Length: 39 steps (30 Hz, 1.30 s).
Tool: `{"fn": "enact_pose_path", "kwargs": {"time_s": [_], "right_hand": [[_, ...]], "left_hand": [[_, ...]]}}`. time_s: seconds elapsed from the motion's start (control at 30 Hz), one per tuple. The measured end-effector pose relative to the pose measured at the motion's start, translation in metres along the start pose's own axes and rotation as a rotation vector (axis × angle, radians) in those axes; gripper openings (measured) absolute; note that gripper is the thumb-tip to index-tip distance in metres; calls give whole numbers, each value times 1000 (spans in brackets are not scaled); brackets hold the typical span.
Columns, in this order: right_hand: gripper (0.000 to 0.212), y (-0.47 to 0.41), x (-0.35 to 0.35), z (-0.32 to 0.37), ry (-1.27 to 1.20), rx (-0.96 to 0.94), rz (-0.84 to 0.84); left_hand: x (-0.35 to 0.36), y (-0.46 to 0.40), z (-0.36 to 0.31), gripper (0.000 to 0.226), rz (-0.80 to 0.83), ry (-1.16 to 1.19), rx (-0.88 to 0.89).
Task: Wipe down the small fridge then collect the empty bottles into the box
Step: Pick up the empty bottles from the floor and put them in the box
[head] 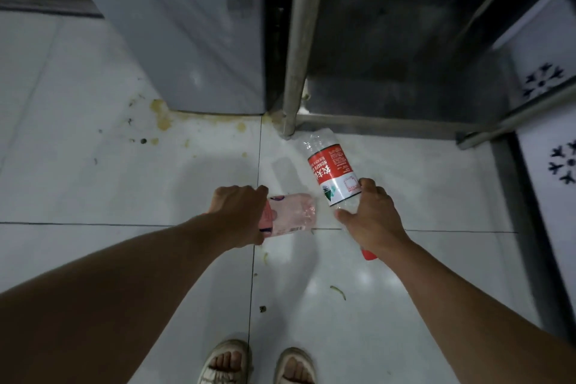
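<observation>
Nearest, at the bottom edge, two feet in pale sandals (pixel 257 365) stand on glossy white floor tiles (pixel 93 196) with dark grout lines and a few small scraps of litter. Two bare arms reach forward and down. The left hand (pixel 241 213) is curled around one end of a pink-tinted plastic bottle (pixel 291 212). The right hand (pixel 372 218) grips the lower body of a clear water bottle (pixel 332 174) with a red and white label, thumb on one side and fingers wrapped around; its red cap (pixel 369 254) peeks out beneath the wrist, and its base points away.

Both bottles look empty, so probably very light, thin-walled and easy to crush. A hold around the labelled middle should slip least.

Beyond the hands, yellowish stains mark the tiles at the foot of a pale grey small fridge (pixel 187 40), upper left. Beside it stands a metal frame leg (pixel 299 40), with dark shadow behind. No box is visible.
</observation>
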State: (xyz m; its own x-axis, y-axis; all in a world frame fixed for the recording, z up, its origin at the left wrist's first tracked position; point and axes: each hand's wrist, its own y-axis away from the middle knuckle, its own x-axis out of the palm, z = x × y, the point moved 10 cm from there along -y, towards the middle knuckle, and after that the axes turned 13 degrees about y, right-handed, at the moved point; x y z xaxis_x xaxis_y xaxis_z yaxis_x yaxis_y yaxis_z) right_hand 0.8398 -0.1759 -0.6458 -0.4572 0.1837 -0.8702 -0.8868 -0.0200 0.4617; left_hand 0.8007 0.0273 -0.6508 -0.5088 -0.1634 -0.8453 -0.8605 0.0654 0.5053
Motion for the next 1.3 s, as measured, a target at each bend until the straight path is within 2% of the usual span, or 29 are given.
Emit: {"fn": "enact_pose_path", "kwargs": {"time_s": [0.3,0.43,0.63,0.97,1.3], "right_hand": [[58,113,-207,-11,-78,115,-154],[59,176,-287,-21,-118,176,-237],[59,277,-375,-51,-159,291,-393],[55,456,-424,-140,-238,530,-534],[51,688,-394,-245,-345,795,-705]], "left_hand": [[-194,80,-68,64,-143,101,30],[-268,126,-110,64,-196,173,121],[-348,195,-186,62,-204,145,268],[-384,306,-327,63,-191,141,543],[-329,477,-462,60,-130,98,830]]}}
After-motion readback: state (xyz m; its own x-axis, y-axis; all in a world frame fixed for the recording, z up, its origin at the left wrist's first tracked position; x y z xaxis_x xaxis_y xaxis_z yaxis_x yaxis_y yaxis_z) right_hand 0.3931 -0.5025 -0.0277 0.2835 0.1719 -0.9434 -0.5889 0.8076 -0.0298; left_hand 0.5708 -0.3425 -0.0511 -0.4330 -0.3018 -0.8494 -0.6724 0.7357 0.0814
